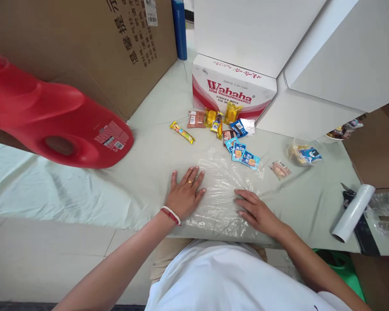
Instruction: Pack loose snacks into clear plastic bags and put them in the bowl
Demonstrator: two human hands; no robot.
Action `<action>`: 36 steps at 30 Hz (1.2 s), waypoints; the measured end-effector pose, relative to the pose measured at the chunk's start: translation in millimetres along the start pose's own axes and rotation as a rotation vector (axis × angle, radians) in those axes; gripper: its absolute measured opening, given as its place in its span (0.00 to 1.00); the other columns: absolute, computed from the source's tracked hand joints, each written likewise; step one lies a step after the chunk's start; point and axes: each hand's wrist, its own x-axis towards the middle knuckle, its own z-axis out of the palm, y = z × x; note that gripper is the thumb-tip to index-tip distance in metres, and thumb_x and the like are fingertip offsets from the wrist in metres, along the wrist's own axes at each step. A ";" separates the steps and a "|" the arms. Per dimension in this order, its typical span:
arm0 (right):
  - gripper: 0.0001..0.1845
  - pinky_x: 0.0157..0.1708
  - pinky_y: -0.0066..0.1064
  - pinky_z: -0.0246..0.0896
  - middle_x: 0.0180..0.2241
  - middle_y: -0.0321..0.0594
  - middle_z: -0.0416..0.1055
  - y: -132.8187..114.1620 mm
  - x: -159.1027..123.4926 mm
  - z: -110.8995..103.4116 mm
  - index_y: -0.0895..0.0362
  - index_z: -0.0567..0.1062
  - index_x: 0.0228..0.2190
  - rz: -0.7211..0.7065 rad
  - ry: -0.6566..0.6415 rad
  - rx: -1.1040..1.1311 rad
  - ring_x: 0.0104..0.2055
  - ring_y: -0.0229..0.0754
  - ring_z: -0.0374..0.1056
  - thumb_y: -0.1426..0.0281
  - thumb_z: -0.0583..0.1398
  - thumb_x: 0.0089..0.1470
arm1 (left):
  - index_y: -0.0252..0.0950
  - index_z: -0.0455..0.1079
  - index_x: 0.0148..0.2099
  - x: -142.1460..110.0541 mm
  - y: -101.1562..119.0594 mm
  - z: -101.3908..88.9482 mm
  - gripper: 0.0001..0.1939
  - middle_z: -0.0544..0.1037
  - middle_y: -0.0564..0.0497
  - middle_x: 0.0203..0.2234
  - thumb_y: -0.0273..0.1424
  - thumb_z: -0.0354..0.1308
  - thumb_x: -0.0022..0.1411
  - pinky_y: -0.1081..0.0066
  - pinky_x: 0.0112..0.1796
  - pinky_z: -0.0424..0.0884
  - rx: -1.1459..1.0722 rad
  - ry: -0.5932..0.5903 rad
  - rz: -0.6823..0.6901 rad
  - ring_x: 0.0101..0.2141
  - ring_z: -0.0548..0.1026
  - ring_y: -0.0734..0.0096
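Observation:
A sheet of clear plastic film (pixel 218 194) lies spread and wrinkled on the cloth-covered table before me. On its left edge my left hand (pixel 185 192) rests flat, fingers spread, with a ring and bracelets. My right hand (pixel 257 211) touches the film's right side, fingers stretched out and apart. Just beyond the film are blue snack packets (pixel 239 152), partly overlapping. Behind these sit a brown packet (pixel 196 119), yellow-wrapped snacks (pixel 232 113) and a dark blue packet (pixel 239 128). A yellow stick-shaped snack (pixel 182 132) lies apart to the left, a small beige packet (pixel 280 169) to the right.
A red jug (pixel 81 125) lies tilted at the left by a large cardboard box (pixel 84 43). A Wahaha carton (pixel 233 88) and white boxes (pixel 253 30) stand behind. Rightward are a clear bag of snacks (pixel 304 153) and a roll of film (pixel 353 213).

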 end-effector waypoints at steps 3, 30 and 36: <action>0.17 0.54 0.47 0.69 0.54 0.46 0.75 21.3 22.0 -38.5 0.49 0.76 0.53 0.196 0.173 0.011 0.55 0.51 0.72 0.60 0.54 0.67 | 0.42 0.53 0.74 -1.8 -2.3 1.7 0.30 0.52 0.43 0.72 0.41 0.43 0.74 0.37 0.68 0.32 0.014 -0.025 0.000 0.71 0.52 0.54; 0.35 0.46 0.39 0.67 0.50 0.54 0.76 49.2 293.9 -87.4 0.59 0.80 0.46 0.756 -0.113 -0.445 0.53 0.59 0.71 0.50 0.72 0.42 | 0.43 0.55 0.73 -20.2 13.5 6.5 0.29 0.56 0.42 0.71 0.40 0.44 0.73 0.34 0.67 0.38 0.047 0.019 -0.090 0.70 0.56 0.50; 0.21 0.45 0.37 0.65 0.41 0.51 0.79 51.5 279.8 -106.9 0.62 0.80 0.36 0.620 0.209 -0.142 0.44 0.52 0.72 0.65 0.73 0.40 | 0.41 0.55 0.73 -20.6 13.2 7.4 0.29 0.55 0.44 0.71 0.41 0.43 0.74 0.34 0.67 0.37 0.013 0.037 -0.090 0.70 0.55 0.51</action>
